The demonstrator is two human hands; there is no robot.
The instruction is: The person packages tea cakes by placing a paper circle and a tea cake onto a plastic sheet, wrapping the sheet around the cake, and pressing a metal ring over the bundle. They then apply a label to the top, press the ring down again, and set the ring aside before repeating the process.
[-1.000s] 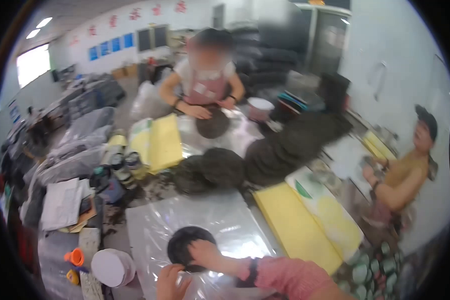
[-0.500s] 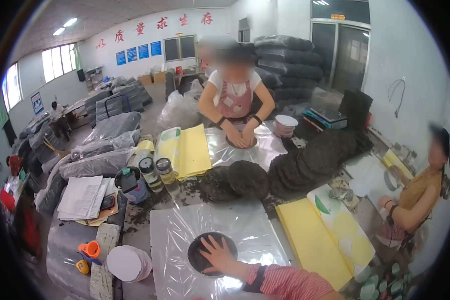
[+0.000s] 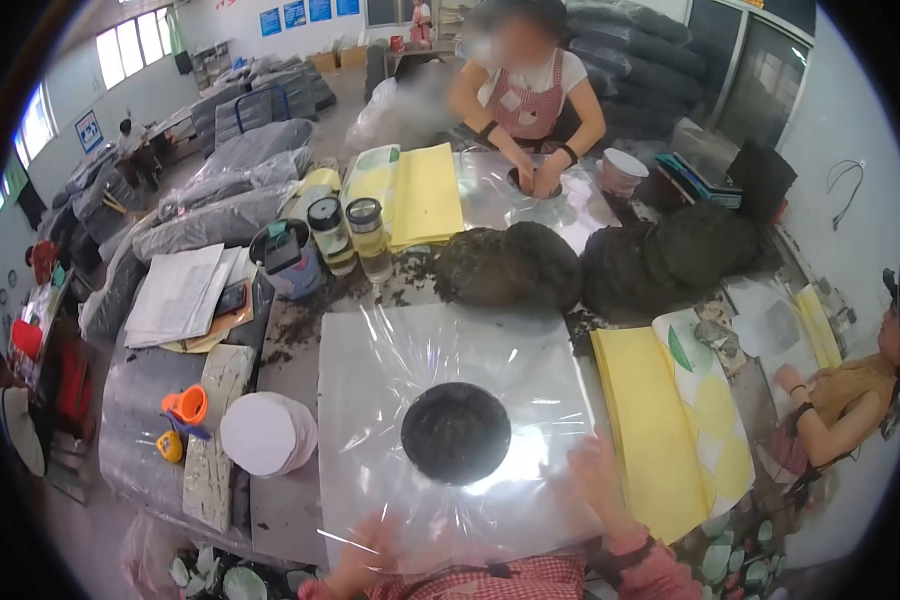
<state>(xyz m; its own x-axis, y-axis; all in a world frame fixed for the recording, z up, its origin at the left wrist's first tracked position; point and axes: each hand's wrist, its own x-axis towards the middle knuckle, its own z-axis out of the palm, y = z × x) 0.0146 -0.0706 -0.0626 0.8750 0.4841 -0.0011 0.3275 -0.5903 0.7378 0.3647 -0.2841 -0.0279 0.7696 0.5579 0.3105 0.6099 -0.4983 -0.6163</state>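
A dark round cake of pressed dark material (image 3: 456, 433) lies in the middle of a stack of clear plastic sheets (image 3: 370, 370) in front of me. My left hand (image 3: 372, 540) is at the sheets' near left corner, smeared by motion. My right hand (image 3: 595, 480) is by their right edge, its fingers also blurred. Neither hand touches the cake. Whether either one grips a sheet cannot be made out.
Piled dark cakes (image 3: 660, 260) stand behind the sheets. Yellow paper (image 3: 640, 420) lies at right; round white discs (image 3: 260, 435), an orange tape holder (image 3: 185, 404) and two bottles (image 3: 370, 240) are at left. A co-worker (image 3: 530, 100) handles another cake opposite; another person (image 3: 840, 410) is at right.
My right hand has lifted off the dark cake and moved right to the sheets' edge. My left hand has come into view at lower left. The view has tilted down.
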